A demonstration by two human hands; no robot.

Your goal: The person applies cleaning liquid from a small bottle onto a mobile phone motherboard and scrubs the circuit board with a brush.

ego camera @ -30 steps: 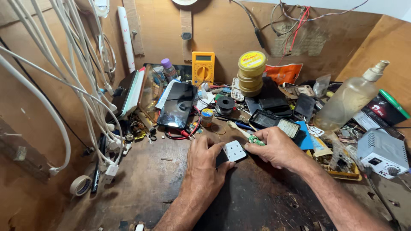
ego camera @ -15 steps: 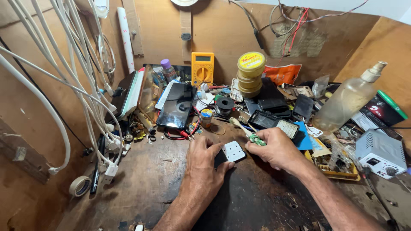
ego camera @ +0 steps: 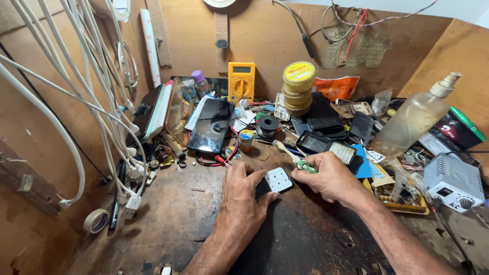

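My left hand [ego camera: 245, 192] rests on the dark workbench and pins a small white square plate with rows of dots [ego camera: 279, 179] under its fingertips. My right hand [ego camera: 328, 175] is closed around a small brush with a green grip and pale handle [ego camera: 292, 156], its handle angled up and to the left, just right of the white plate. The two hands nearly touch over the plate.
A black phone [ego camera: 211, 125] lies face up behind my left hand, a yellow multimeter [ego camera: 241, 81] and stacked yellow tins [ego camera: 298, 86] farther back. White cables [ego camera: 91, 97] hang at left. A clear spray bottle [ego camera: 415, 119] and grey box [ego camera: 452, 181] crowd the right. Tape roll [ego camera: 96, 221] at lower left.
Both hands have stayed over the white plate. The brush in my right hand has shifted slightly, its handle tilting a little more to the left.
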